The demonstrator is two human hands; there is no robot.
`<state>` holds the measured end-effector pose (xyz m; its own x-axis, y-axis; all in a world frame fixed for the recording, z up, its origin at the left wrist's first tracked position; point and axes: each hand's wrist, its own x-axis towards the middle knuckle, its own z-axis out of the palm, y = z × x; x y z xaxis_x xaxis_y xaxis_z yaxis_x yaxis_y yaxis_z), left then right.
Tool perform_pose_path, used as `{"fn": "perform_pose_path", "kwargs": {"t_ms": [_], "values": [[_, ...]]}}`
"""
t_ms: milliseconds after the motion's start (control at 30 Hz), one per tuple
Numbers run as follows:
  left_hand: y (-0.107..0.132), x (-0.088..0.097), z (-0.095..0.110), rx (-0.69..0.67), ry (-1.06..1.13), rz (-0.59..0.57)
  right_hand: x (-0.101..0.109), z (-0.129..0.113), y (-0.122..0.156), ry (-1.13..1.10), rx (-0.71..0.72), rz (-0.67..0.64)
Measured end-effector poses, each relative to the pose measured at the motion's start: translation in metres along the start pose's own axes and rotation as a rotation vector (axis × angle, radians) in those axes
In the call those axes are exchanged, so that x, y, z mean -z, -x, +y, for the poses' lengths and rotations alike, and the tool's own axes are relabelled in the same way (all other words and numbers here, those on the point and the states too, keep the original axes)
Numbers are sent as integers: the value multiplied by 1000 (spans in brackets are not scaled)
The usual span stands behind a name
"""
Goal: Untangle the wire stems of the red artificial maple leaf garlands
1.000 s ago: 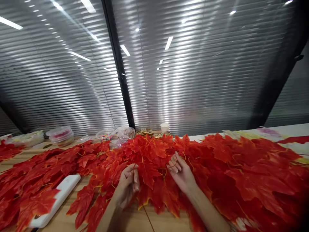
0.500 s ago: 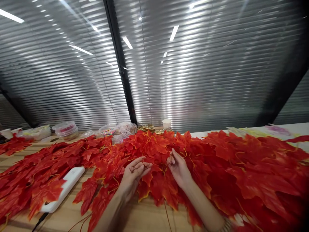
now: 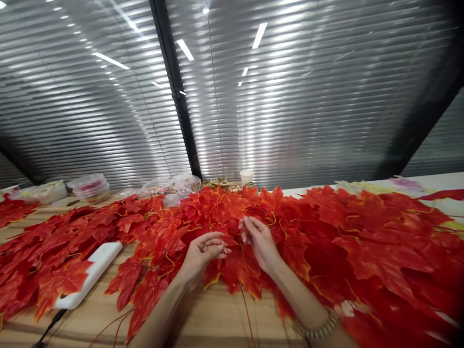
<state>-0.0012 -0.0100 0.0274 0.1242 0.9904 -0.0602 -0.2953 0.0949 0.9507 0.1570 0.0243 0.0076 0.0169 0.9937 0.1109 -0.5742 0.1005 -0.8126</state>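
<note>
Filling the view ahead, slatted blinds [image 3: 290,106] rise beyond a wooden table [image 3: 213,314]. Across it sprawls a thick heap of red leaves [image 3: 250,270], spread before and around both hands and crowding the worktop. To the left, a white box [image 3: 103,261] lies partly under one leaf. Over the heap's middle, the left hand [image 3: 206,253] has its fingers loosely bent, thumb close to them; the right hand [image 3: 259,240] has its fingers bunched towards the thumb. I can't tell what either one pinches. Behind the leaves stand plastic tubs [image 3: 89,187], a clear bag [image 3: 186,183] and a paper cup [image 3: 247,176]. A beaded bracelet [image 3: 321,329] circles the right wrist; a thin brown cord [image 3: 247,314] trails nearby.
</note>
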Motion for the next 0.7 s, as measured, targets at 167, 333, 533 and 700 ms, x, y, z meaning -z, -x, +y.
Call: {"fn": "perform_pose_path", "kwargs": {"t_ms": [167, 333, 533, 700], "values": [[-3, 0, -5, -81, -84, 87, -8, -7, 13, 121, 32, -145], [-2, -1, -1, -170, -184, 146, -13, -8, 18, 160, -20, -261], [0, -3, -3, -245, -230, 120, -14, 0, 17, 219, -85, -354], [0, -2, -7, -293, -279, 154, -13, 0, 19, 239, -124, -373]]}}
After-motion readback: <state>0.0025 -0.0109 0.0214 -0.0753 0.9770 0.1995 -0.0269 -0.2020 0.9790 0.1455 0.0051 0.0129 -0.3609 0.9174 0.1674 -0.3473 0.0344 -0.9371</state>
